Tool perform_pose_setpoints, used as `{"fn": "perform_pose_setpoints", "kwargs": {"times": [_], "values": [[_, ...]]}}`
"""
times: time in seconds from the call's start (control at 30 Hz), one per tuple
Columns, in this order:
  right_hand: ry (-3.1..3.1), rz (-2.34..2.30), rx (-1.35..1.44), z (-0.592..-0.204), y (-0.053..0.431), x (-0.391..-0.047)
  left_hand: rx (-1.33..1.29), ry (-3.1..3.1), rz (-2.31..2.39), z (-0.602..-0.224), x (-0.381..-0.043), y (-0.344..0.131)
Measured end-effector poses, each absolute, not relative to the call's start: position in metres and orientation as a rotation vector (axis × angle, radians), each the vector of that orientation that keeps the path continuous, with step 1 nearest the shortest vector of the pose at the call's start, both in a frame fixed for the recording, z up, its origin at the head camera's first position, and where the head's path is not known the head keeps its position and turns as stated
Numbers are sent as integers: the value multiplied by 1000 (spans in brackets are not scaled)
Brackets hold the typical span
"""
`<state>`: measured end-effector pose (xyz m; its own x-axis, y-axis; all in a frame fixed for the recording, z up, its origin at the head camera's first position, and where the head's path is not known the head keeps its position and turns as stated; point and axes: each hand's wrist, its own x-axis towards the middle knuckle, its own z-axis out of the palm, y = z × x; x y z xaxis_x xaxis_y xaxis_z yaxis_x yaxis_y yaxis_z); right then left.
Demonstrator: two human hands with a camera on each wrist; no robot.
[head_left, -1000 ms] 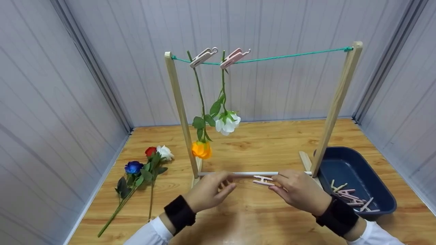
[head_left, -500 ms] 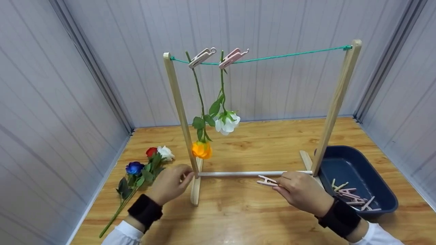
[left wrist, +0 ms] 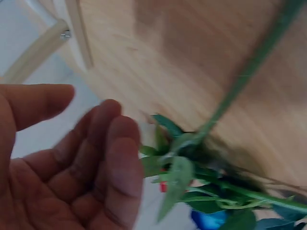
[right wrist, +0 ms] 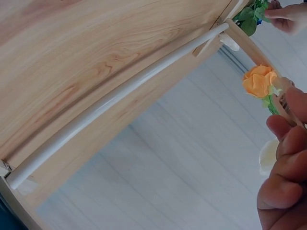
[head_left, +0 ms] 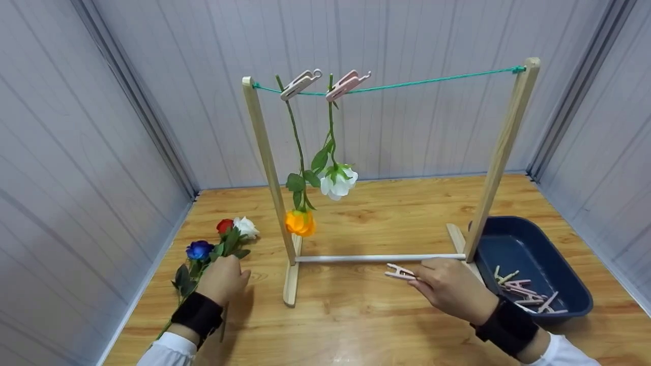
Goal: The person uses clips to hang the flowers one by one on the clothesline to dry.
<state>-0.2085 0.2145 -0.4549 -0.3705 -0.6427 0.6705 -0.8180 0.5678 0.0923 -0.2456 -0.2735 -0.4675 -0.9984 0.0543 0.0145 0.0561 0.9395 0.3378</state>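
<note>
My left hand (head_left: 223,279) hovers over the roses lying on the left. In the left wrist view its thumb and loosely curved fingers stand apart with nothing between them, beside green stems and leaves (left wrist: 180,177). Among those roses I see a blue rose (head_left: 199,249), a red rose (head_left: 224,225) and a white rose (head_left: 245,227). My right hand (head_left: 450,284) pinches a pale pink clothespin (head_left: 399,271) in front of the rack's white bar. From the green cord (head_left: 417,83), an orange rose (head_left: 300,222) and another white rose (head_left: 338,182) hang upside down, each held by a clothespin.
A wooden rack with a left post (head_left: 267,162), right post (head_left: 501,157) and white lower bar (head_left: 356,258) stands on the wooden table (head_left: 346,325). At right, a dark blue basin (head_left: 552,259) holds several clothespins (head_left: 524,291). Panelled walls enclose the sides and back.
My left hand has moved left, from beside the right hand, past the rack's left post to the lying roses. The right hand stays nearly in place, still pinching the clothespin.
</note>
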Motion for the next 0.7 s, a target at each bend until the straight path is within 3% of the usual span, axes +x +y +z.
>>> {"fn": "perform_pose_setpoints", "kwargs": {"times": [0.2,0.7], "values": [[-2133,319,1168,-458,217,-208,60,-3187,-492,-476,-244,-287],[-2143,316,1194,-462,218,-206,144,-3232,-464,-483,-249,-292]]}}
